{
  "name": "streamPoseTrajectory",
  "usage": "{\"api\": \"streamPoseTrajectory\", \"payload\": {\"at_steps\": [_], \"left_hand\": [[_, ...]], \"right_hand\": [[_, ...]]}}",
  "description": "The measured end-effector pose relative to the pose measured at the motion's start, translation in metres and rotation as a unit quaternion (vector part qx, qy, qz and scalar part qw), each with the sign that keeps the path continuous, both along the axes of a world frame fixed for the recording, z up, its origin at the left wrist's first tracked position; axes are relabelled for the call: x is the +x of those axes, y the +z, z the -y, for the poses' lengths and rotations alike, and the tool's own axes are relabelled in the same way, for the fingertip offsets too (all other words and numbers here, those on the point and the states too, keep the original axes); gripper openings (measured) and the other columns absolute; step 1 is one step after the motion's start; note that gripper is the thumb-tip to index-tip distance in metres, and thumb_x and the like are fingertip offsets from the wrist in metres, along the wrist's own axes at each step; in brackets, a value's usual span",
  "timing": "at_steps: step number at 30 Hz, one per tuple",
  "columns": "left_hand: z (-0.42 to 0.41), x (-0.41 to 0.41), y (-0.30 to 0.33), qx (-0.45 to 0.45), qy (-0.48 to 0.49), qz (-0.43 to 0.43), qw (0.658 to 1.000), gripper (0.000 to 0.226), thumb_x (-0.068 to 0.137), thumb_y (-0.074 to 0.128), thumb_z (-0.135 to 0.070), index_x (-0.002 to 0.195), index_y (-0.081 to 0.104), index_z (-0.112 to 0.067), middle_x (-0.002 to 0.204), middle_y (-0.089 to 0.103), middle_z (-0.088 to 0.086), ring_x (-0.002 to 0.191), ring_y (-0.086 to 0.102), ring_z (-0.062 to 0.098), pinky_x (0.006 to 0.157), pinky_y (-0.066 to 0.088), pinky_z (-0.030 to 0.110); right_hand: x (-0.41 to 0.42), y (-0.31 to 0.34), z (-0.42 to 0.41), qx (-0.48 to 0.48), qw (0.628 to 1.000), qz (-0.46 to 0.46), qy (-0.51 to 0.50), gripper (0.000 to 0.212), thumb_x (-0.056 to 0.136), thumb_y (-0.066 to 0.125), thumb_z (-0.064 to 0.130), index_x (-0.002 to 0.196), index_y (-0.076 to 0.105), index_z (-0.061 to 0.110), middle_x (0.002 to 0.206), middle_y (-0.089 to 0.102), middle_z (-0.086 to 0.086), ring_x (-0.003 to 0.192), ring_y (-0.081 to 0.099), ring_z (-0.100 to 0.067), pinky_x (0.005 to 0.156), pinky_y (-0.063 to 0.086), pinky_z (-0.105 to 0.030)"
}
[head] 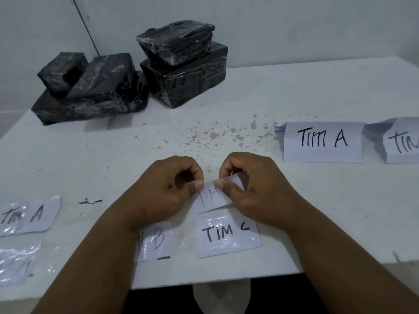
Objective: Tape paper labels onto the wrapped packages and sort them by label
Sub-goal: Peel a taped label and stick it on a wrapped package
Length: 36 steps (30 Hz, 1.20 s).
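White table [294, 91], stained at centre frame, set against a pale wall. Both hands meet at lower centre: left hand [167, 189] and right hand [251, 186] each pinch the top edge of one paper label [209, 199], partly hidden. Just below lie a "TIM C" label [227, 236] and a "B" label [156, 242]; a taped "TIM A" label [34, 215] sits lower left. Black wrapped packages [136, 73] are stacked upper left. A standing "TIM A" sign [322, 141] occupies the right.

Five wrapped packages [127, 73], seven paper labels [229, 236], two hands [167, 189].
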<state>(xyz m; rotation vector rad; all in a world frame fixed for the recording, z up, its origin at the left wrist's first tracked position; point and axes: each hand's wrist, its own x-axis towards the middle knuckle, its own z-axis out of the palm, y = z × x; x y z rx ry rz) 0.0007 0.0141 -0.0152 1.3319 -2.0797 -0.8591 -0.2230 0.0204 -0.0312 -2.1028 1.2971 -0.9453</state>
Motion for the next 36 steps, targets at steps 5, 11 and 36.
{"api": "streamPoseTrajectory", "payload": {"at_steps": [5, 11, 36], "left_hand": [[0.0, 0.002, 0.002, 0.005, 0.002, -0.034, 0.999, 0.018, 0.093, 0.073, -0.014, 0.08, 0.067, -0.026, 0.072, 0.067, -0.009, 0.067, 0.059, 0.003, 0.064, 0.046, 0.016], [-0.001, 0.004, 0.006, -0.01, -0.013, -0.057, 0.998, 0.019, 0.092, 0.074, -0.008, 0.082, 0.069, -0.023, 0.076, 0.068, -0.003, 0.069, 0.061, 0.007, 0.066, 0.047, 0.015], [0.005, 0.038, 0.009, 0.024, 0.057, -0.084, 0.995, 0.024, 0.081, 0.063, -0.037, 0.069, 0.072, -0.017, 0.068, 0.067, 0.012, 0.067, 0.061, 0.033, 0.067, 0.05, 0.036]], "right_hand": [[0.003, -0.001, -0.001, -0.027, 0.999, 0.037, -0.004, 0.011, 0.088, 0.074, 0.037, 0.084, 0.068, 0.028, 0.078, 0.066, 0.018, 0.081, 0.063, -0.009, 0.068, 0.048, -0.02], [0.005, 0.001, -0.005, -0.062, 0.996, 0.064, -0.003, 0.011, 0.088, 0.076, 0.031, 0.083, 0.071, 0.023, 0.079, 0.067, 0.016, 0.079, 0.064, -0.01, 0.069, 0.046, -0.018], [0.005, 0.002, -0.007, -0.129, 0.984, 0.12, -0.037, 0.012, 0.089, 0.075, 0.024, 0.083, 0.07, 0.015, 0.078, 0.067, 0.009, 0.077, 0.061, -0.006, 0.069, 0.044, -0.012]]}}
